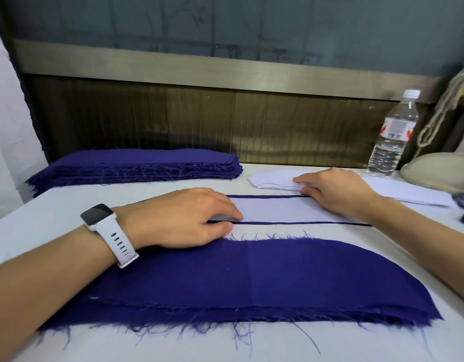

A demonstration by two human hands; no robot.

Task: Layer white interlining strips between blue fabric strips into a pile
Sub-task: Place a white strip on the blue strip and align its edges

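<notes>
— So where does the white interlining strip [275, 210] lie?

— Flat, across the middle of the tabletop [43, 226], on top of a blue fabric strip [291, 223]. Only thin dark edges of that strip show along its far and near sides.

— And the hands?

— The left hand [184, 218] rests palm down on the strip's left end, fingers loosely stretched and pressing it, gripping nothing. The right hand [338, 192] lies on the right end, fingers nearly straight. Its fingertips reach the near edge of a stack of white interlining [272, 178] just behind, and it holds nothing either.

— What surrounds them?

— Toward the near edge, a frayed pile of blue fabric [251, 273] runs almost the tabletop's width, with the left forearm lying across its left end. At the far left corner sits a thick stack of blue strips [147, 163]. More white sheets [408, 192] spread toward the right edge, and a clear water bottle [392, 137] stands upright at the far right corner. A white smartwatch [97, 214] is strapped on the left wrist.
</notes>
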